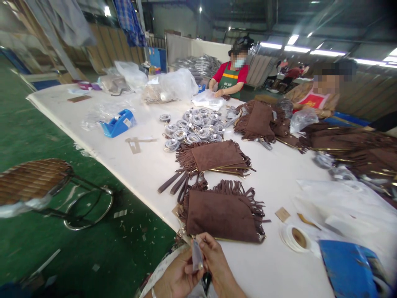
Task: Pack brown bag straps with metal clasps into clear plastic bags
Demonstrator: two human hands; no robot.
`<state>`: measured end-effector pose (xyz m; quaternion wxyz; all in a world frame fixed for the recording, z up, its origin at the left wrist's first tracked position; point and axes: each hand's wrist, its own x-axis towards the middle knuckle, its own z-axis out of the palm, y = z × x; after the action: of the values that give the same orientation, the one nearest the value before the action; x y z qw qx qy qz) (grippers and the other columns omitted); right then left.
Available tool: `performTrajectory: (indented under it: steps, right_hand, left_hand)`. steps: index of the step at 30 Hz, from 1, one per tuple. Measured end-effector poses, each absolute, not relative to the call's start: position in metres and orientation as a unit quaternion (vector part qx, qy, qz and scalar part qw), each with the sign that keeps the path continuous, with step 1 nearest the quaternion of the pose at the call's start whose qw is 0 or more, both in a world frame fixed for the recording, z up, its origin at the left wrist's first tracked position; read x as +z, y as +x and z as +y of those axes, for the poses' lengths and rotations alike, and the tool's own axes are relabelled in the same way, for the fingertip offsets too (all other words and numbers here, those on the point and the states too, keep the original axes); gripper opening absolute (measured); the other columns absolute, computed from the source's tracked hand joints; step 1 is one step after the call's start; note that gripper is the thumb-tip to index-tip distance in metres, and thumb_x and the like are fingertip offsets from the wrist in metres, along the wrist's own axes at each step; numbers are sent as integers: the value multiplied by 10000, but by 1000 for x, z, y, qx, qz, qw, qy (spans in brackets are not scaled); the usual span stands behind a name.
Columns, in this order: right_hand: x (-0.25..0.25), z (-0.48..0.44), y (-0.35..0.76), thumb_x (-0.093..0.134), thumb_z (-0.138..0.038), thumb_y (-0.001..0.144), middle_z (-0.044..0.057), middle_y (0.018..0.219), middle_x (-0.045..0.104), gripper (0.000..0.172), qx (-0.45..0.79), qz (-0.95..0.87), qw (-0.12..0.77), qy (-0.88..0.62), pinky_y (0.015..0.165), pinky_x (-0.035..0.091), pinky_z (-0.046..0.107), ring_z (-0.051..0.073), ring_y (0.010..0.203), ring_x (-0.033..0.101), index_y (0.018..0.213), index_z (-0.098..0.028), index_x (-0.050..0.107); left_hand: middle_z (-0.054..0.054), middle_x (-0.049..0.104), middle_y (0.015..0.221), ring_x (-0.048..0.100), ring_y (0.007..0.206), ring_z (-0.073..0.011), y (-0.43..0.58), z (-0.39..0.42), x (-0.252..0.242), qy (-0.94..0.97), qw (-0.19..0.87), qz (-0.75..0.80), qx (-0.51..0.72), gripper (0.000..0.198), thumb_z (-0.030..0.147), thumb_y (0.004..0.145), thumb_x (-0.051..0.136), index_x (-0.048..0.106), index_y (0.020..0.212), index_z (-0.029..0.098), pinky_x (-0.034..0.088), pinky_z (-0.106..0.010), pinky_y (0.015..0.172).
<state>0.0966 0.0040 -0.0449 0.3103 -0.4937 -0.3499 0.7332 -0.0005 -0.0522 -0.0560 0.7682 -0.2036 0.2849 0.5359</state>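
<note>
Close to my body at the table's front edge, both my hands pinch a small translucent plastic sleeve (196, 257). My left hand (176, 275) grips its lower end, and my right hand (215, 258) has the upper part between thumb and fingers. A dark strip hangs below the fingers; what it belongs to is hidden. Just beyond my hands lies a brown fringed suede bag (221, 215) with a gold zip edge. Behind it is a stack of similar bags (218, 156), with dark wrist straps (178, 182) trailing to the left.
Coiled grey straps (195, 126) are heaped mid-table. A blue tape dispenser (118, 123) stands left, another blue dispenser (352, 265) right, beside a white tape roll (296, 239). More brown bags (356, 145) lie right. Two co-workers (231, 76) handle plastic bags across the table. A stool (34, 180) stands left.
</note>
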Motion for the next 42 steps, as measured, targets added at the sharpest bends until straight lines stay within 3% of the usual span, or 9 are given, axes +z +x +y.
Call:
performTrajectory:
  steps: [4, 11, 19, 23, 26, 30, 35, 39, 42]
  right_hand:
    - [-57, 5, 97, 756, -549, 585, -69, 445, 445, 443, 762, -312, 284, -491, 366, 268, 161, 55, 370, 351, 679, -172, 545]
    - [-71, 9, 92, 755, -577, 475, -92, 360, 367, 483, 746, -303, 288, -518, 333, 195, 167, 45, 319, 273, 610, -187, 505]
    - [-60, 4, 94, 682, -543, 610, -86, 371, 389, 390, 733, -359, 280, -505, 336, 183, 189, 64, 316, 288, 640, -187, 525]
    - [-56, 1, 97, 558, -505, 775, -16, 520, 552, 342, 631, -500, 284, -520, 460, 355, 213, 117, 481, 483, 678, -178, 592]
    - [-50, -8, 112, 455, -457, 861, 20, 664, 634, 340, 566, -579, 261, -525, 581, 431, 243, 160, 620, 574, 845, -186, 661]
    - [-51, -34, 134, 350, -445, 901, 8, 679, 620, 415, 598, -560, 195, -539, 439, 400, 240, 127, 416, 502, 1154, -186, 552]
    - [-67, -63, 121, 586, -380, 756, 1, 659, 604, 286, 670, -541, 178, -476, 434, 390, 202, 121, 465, 528, 956, -178, 557]
    - [-71, -63, 107, 541, -337, 764, -7, 641, 599, 274, 718, -488, 178, -463, 403, 340, 188, 85, 397, 451, 980, -170, 564]
    - [-67, -61, 109, 512, -361, 781, 5, 629, 617, 222, 721, -476, 155, -479, 384, 320, 183, 73, 364, 430, 858, -160, 566]
  left_hand:
    - [-16, 615, 662, 535, 471, -85, 13, -52, -59, -155, 716, 344, 587, 146, 165, 768, 732, 609, 837, 124, 471, -176, 468]
    - [-9, 624, 710, 558, 532, -95, 18, -54, -57, -121, 690, 388, 599, 279, 181, 678, 797, 599, 870, 144, 452, -180, 502]
    - [-26, 600, 672, 525, 525, -115, 0, -57, -39, 29, 701, 455, 549, 217, 294, 725, 748, 623, 798, 132, 446, -223, 530]
    - [-114, 650, 784, 597, 626, -174, -24, -60, -33, 50, 726, 448, 520, 271, 351, 790, 687, 646, 864, 94, 486, -286, 623]
    - [-165, 667, 867, 630, 692, -219, -35, -58, -30, 64, 740, 455, 490, 373, 444, 854, 592, 646, 935, 84, 498, -329, 662]
    - [-176, 680, 919, 646, 776, -221, -37, -54, -32, 135, 724, 487, 469, 314, 353, 838, 649, 647, 965, 66, 488, -305, 733]
    - [-194, 665, 1065, 611, 1021, -265, -33, -55, -29, 107, 723, 500, 464, 311, 296, 837, 655, 636, 1047, 68, 471, -334, 873]
    - [-212, 645, 1124, 591, 1081, -295, -30, -57, -26, 87, 738, 491, 455, 336, 307, 856, 624, 618, 1085, 61, 468, -357, 890]
    - [-235, 646, 1108, 606, 1054, -307, -27, -55, -27, 64, 737, 495, 455, 390, 367, 867, 604, 607, 1092, 49, 488, -366, 853]
